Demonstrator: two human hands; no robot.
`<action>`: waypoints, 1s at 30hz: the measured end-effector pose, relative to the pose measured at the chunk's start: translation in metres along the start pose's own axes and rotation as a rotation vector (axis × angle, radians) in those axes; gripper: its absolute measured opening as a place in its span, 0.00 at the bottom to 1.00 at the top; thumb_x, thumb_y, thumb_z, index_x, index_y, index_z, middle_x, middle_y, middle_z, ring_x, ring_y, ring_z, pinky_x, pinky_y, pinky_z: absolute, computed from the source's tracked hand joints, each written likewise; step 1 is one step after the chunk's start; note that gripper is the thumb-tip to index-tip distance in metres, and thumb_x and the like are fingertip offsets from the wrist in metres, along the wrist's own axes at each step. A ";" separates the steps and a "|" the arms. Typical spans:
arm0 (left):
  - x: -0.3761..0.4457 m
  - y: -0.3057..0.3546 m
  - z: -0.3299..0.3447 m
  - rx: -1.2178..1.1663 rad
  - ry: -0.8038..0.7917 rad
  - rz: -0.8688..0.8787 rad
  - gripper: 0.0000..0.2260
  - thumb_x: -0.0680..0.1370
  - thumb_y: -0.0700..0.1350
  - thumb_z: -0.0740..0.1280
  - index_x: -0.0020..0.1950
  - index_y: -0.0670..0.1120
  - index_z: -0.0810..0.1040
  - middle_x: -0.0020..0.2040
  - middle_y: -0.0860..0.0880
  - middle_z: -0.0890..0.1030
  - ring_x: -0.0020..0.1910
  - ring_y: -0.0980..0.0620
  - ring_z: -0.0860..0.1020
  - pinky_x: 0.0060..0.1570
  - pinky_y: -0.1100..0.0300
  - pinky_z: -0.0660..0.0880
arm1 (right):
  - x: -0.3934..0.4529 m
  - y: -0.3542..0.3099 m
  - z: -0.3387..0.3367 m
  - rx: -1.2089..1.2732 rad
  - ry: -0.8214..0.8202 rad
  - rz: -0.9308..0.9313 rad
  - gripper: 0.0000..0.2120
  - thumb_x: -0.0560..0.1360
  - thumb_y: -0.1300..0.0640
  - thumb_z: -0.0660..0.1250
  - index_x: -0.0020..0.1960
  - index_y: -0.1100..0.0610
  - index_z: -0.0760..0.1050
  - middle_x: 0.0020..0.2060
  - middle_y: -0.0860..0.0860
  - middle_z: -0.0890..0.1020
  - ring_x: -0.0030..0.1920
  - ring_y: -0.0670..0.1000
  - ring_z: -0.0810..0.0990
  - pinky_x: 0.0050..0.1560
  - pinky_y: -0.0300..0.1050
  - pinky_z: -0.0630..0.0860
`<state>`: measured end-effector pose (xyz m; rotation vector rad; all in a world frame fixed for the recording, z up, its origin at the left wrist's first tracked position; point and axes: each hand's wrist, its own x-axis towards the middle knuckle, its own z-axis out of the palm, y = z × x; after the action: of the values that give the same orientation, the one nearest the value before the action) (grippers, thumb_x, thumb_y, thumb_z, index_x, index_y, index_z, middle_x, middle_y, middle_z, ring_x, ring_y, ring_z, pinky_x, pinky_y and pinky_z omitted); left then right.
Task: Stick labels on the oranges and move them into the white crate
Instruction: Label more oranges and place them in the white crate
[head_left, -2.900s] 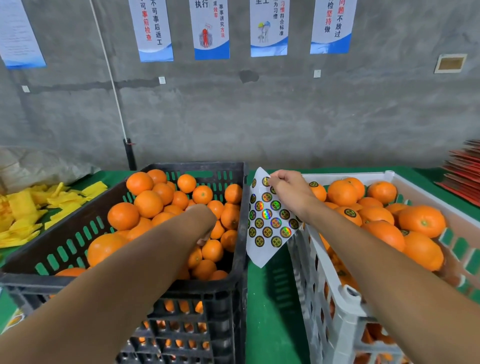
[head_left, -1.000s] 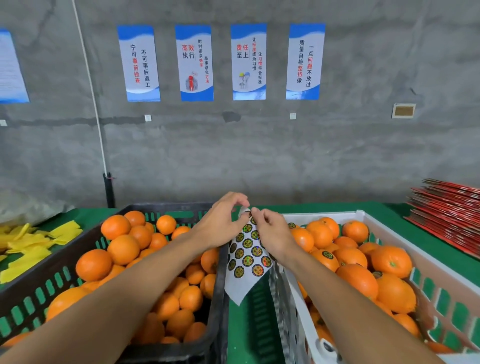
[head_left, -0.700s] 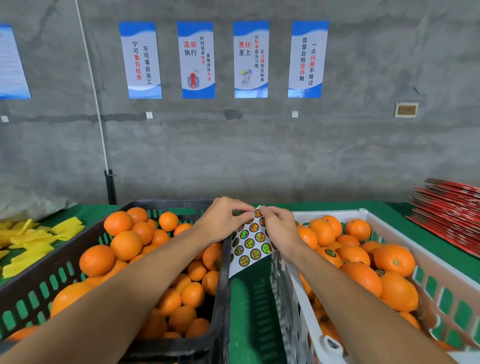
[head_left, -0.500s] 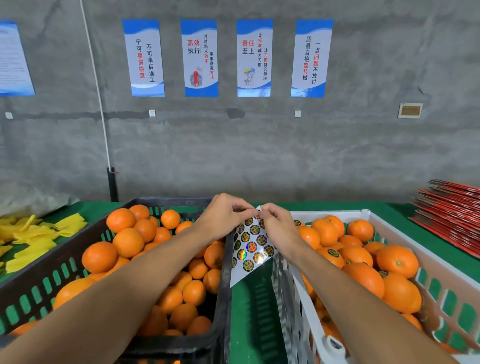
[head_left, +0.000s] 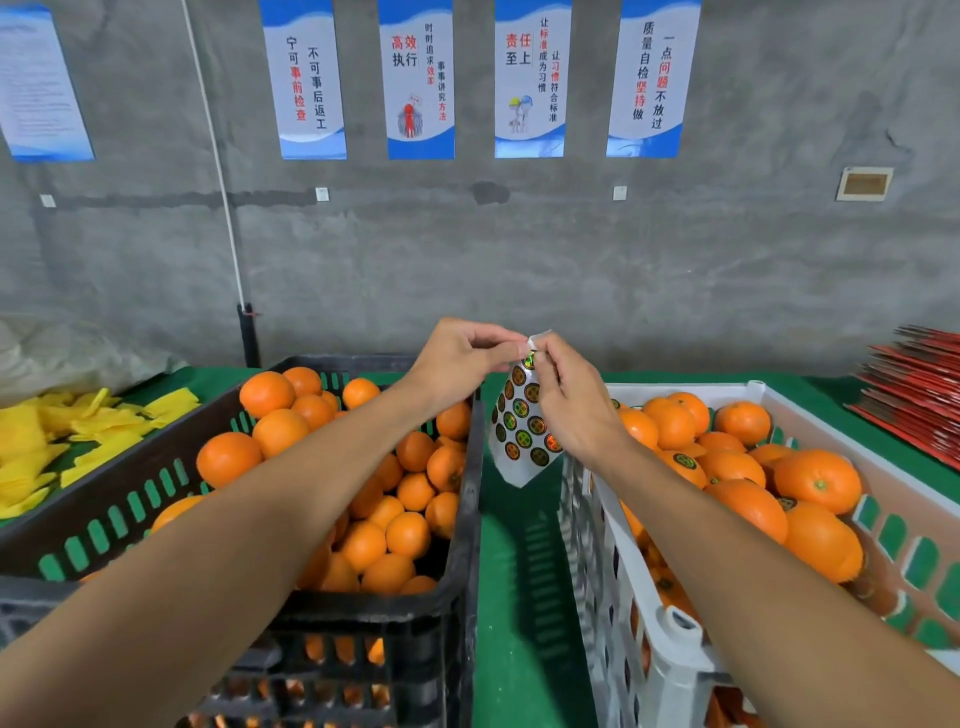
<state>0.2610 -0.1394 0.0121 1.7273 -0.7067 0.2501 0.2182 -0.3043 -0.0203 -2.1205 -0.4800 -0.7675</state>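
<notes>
Label sheet (head_left: 522, 434) hanging between orange-filled crates (head_left: 470, 467)

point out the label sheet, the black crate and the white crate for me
label sheet (head_left: 522, 434), head view, on the middle of the sheet among the round stickers.
black crate (head_left: 470, 499), head view, on its right rim.
white crate (head_left: 623, 545), head view, on its near left rim.

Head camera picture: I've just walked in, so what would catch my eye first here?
Probably the two heaps of oranges: a black crate on the left and a white crate on the right, both on a green table. Between them, raised in the middle, the left hand and right hand pinch the top of a sheet of round shiny labels. Four blue and white posters hang on the grey wall behind.
</notes>
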 end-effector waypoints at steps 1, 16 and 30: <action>0.000 0.002 0.000 -0.002 0.010 0.003 0.04 0.78 0.42 0.74 0.49 0.51 0.87 0.47 0.52 0.88 0.49 0.55 0.86 0.51 0.61 0.82 | 0.000 0.000 0.000 -0.008 0.011 -0.010 0.10 0.87 0.55 0.53 0.53 0.56 0.71 0.40 0.51 0.75 0.40 0.50 0.73 0.41 0.53 0.71; -0.020 0.018 -0.019 0.016 0.149 -0.127 0.05 0.80 0.37 0.70 0.51 0.38 0.85 0.45 0.41 0.85 0.45 0.49 0.83 0.47 0.61 0.82 | -0.005 -0.027 0.006 -0.079 -0.085 -0.058 0.09 0.87 0.54 0.52 0.51 0.55 0.67 0.35 0.49 0.72 0.38 0.54 0.72 0.42 0.58 0.73; -0.178 0.039 -0.194 1.247 0.124 -0.282 0.08 0.79 0.41 0.66 0.47 0.42 0.85 0.46 0.42 0.86 0.47 0.41 0.82 0.44 0.50 0.77 | -0.010 -0.101 0.088 -0.185 -0.500 -0.422 0.06 0.86 0.53 0.57 0.50 0.50 0.69 0.35 0.45 0.73 0.35 0.51 0.72 0.37 0.51 0.65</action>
<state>0.1354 0.0955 0.0066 2.9146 -0.1464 0.6848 0.1842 -0.1746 -0.0122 -2.4202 -1.1907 -0.5096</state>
